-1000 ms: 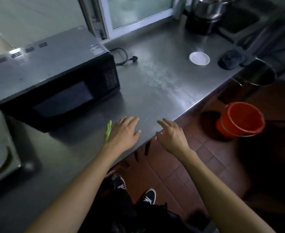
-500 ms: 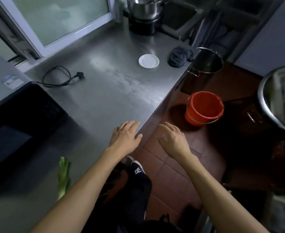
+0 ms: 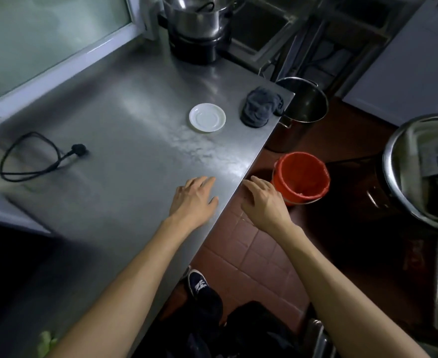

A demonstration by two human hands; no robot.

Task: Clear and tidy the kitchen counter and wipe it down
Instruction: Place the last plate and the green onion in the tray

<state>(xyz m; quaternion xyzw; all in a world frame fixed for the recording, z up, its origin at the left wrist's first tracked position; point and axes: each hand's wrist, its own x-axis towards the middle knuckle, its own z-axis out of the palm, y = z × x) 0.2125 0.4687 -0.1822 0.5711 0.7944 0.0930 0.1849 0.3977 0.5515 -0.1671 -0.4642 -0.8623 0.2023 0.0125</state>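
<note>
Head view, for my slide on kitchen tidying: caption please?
Both open hands, left hand and right hand, reach toward saucer and cloth on steel counter.

Both forearms were bare, no sleeves showing; dark trousers (image 3: 205,313) and navy sneaker (image 3: 198,284) with white logo below left hand (image 3: 193,200).

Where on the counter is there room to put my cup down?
The widest bare patch lies between the black cord, the white saucer and the left hand. The far corner is crowded: saucer, dark cloth and big pot.
</note>
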